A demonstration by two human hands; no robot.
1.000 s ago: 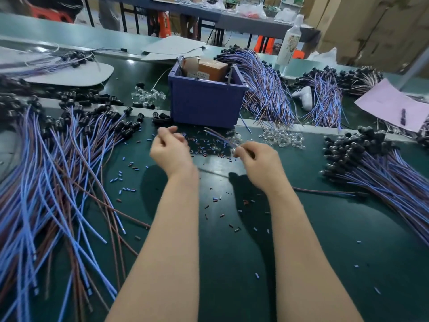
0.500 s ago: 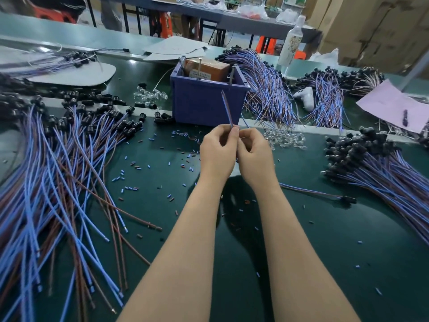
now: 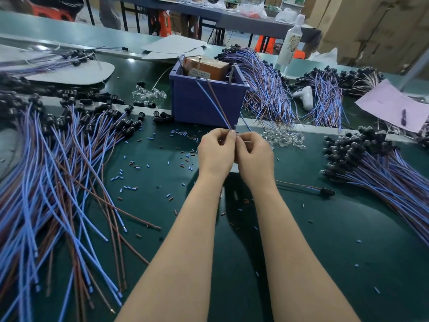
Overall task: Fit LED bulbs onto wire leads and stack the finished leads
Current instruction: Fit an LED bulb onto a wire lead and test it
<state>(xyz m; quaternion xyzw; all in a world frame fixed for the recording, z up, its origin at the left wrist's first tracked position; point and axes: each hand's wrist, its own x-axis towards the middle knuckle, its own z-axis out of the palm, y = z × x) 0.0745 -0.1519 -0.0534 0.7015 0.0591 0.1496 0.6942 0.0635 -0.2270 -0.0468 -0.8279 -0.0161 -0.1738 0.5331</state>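
Left hand [image 3: 216, 154] and right hand [image 3: 254, 156] touching, both pinching one wire lead [image 3: 213, 104]: two strands, one blue, one brown, slanting up before one purple bin [image 3: 185, 101]. One loose lead [image 3: 308, 187] lies at right.

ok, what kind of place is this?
Probably a factory hand-assembly line: heaps of blue-and-brown wire leads, a pile of clear LED bulbs, stacked cartons behind. The left hand and right hand pinch one held lead.

Two hands [image 3: 216, 154] [image 3: 254, 159], one purple bin [image 3: 204, 105] (one box [image 3: 209, 67] inside), one bottle [image 3: 290, 40]
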